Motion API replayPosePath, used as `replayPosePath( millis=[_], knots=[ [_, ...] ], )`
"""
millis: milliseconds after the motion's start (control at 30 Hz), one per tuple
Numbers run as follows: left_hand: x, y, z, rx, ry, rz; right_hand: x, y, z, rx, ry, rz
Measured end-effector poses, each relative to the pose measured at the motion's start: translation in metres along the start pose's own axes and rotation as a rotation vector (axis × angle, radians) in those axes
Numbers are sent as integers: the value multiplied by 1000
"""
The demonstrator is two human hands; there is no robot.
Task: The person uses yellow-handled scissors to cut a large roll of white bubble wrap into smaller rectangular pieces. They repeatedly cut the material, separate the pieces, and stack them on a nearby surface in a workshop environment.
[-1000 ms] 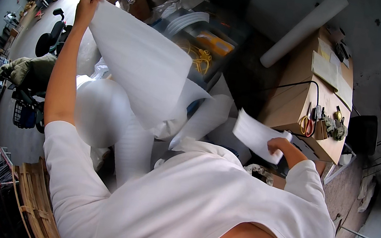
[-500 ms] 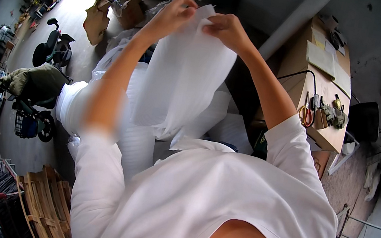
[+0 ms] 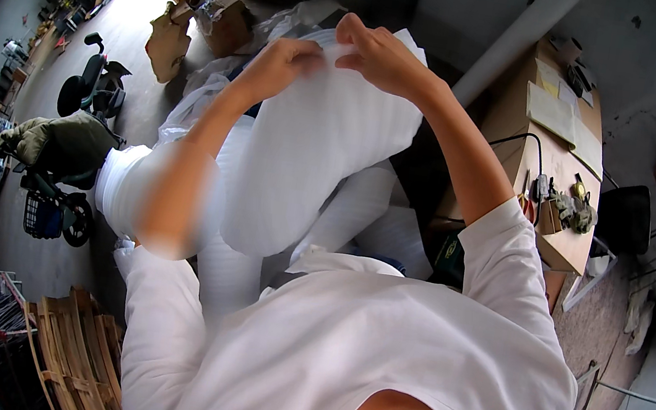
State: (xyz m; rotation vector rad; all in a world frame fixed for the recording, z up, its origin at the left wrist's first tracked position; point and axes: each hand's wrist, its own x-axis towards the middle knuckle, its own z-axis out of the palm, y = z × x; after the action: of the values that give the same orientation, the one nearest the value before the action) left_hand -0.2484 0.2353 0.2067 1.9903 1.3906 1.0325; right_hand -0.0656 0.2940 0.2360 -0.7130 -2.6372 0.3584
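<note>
A white, translucent foam sheet point(image 3: 319, 153) hangs in front of me, its lower end rounded and loosely folded. At its top edge my left hand point(image 3: 285, 67) is closed in a pinch, fingertips slightly blurred, with the foam between or right under them. Just to the right, my right hand point(image 3: 379, 58) is curled closed on the same top edge, thumb and forefinger together. A corner of the foam sticks up behind the right hand. More white foam rolls point(image 3: 229, 271) lie beneath and behind the sheet, partly covered by it.
At right, a wooden desk point(image 3: 550, 225) carries scissors, papers and small tools. A cardboard box point(image 3: 223, 28) stands far left. A mobility scooter point(image 3: 70, 141) is at left, wooden slats point(image 3: 82, 346) lower left. A long white tube point(image 3: 518, 42) leans behind the desk.
The sheet has swung fuller and its top corner has moved right. My right hand has moved a little right; my left hand has come down and turned inward.
</note>
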Motion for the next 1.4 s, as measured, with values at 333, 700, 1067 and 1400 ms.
replayPosePath(
  millis=[333,700,1067,1400],
  knots=[
    [4,-44,-30,211,455,-152,-44,-20,44,-92,413,-587],
    [-53,-75,-193,804,602,-296,-291,163,181,24,-695,156],
    [0,13,-4,186,257,86,-8,-5,31,626,10,33],
    [-28,-16,-29,189,37,-126,-13,11,13,-158,436,-268]
  ],
)
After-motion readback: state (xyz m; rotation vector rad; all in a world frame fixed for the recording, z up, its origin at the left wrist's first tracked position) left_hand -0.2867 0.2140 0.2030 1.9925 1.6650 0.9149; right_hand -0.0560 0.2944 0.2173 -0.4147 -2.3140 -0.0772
